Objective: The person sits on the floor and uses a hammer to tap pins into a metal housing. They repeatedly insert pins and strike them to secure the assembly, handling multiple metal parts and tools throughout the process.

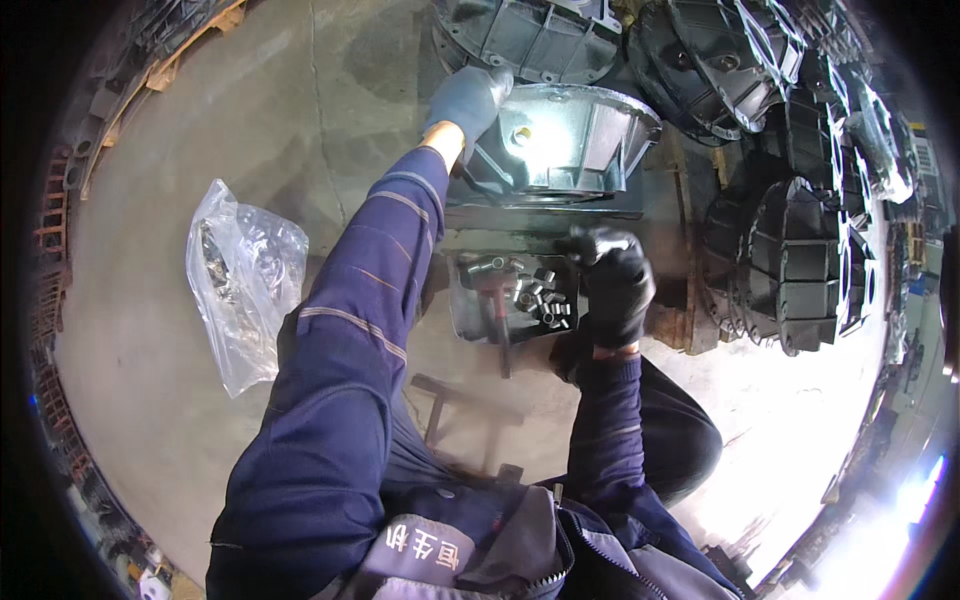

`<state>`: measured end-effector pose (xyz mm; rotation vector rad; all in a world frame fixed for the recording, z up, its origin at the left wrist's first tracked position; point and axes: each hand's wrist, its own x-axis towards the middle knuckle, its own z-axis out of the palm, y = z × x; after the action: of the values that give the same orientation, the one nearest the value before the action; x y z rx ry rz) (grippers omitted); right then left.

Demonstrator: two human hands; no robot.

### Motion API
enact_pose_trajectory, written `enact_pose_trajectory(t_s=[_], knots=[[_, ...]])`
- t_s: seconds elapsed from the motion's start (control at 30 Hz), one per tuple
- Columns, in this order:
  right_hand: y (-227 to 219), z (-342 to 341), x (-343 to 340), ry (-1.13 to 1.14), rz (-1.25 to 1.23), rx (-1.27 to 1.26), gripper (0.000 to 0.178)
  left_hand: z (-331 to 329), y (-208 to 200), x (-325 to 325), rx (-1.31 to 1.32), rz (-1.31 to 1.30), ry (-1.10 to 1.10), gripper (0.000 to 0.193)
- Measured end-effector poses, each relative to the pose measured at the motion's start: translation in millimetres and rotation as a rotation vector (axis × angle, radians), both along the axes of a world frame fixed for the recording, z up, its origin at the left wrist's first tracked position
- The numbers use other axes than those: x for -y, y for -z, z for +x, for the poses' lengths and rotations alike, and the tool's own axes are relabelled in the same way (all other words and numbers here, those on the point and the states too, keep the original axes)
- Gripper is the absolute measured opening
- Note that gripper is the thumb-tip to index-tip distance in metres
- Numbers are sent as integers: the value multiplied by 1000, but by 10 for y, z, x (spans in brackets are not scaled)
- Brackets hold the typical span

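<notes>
Smooth grey floor (380, 130) spreads under everything, with dark ribbed castings (790, 260) piled along the right and a clear plastic bag (248, 285) of small parts lying well off to the left. Straight ahead, a dark metal housing (600, 150) sits on a flat dark slab (600, 213), a bright patch of light across its ribbed side, with another casting (535, 40) just behind it. Both hands are gloved and well apart: the left hand (470, 102), in grey, lies against the housing's upper left edge — whether its fingers grip there I cannot tell. Nearer the body, the right hand (613, 285), in black, is curled beside a shallow tray (470, 320) — its contents, if any, hidden — where short metal sleeves (545, 300) and a red-handled hammer (501, 315) lie.
</notes>
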<state>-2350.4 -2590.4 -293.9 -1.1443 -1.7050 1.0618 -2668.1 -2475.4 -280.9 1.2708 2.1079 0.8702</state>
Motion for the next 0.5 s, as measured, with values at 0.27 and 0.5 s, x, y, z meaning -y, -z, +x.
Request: enact_pose_trajectory(t_s=[0.27,0.5], knots=[[-990,-808,-816,-93,-752,-798,18,-11,14,24,-50,-10,37,69],[-964,-1050,-1135,-271,-245,318,35,-14,-50,53,-13,-16,39,69]])
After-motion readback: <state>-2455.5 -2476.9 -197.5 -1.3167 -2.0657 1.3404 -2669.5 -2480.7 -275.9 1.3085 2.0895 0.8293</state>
